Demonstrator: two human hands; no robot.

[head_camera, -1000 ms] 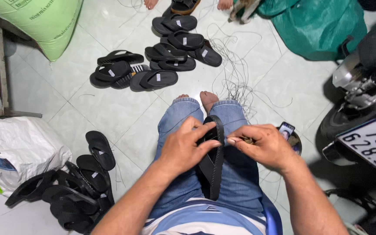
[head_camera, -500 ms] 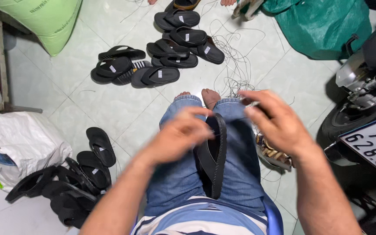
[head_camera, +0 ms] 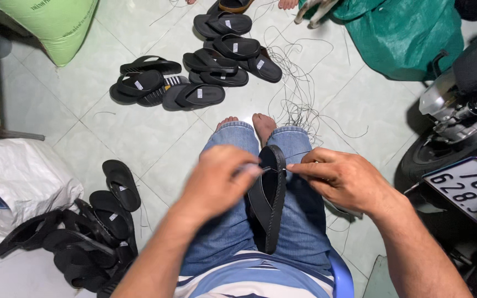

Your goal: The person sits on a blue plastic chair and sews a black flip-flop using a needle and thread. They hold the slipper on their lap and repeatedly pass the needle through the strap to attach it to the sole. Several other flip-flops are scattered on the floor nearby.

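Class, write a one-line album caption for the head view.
Both hands, left and right, work thread at a black sandal sole held between denim-clad knees.

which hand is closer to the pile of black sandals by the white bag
Left. The left hand is over the lap nearest the pile of black sandals; the right hand is beyond the knees.

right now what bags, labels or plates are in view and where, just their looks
Green sack: top left, bulging, woven plastic.
White sack: left on the floor, crumpled, blue and green print.
Teal bag: top right, slumped.
Number plate: right, on the motorbike, white rectangle, dark characters.
Small labels: pale rectangles on the black sandals ahead.
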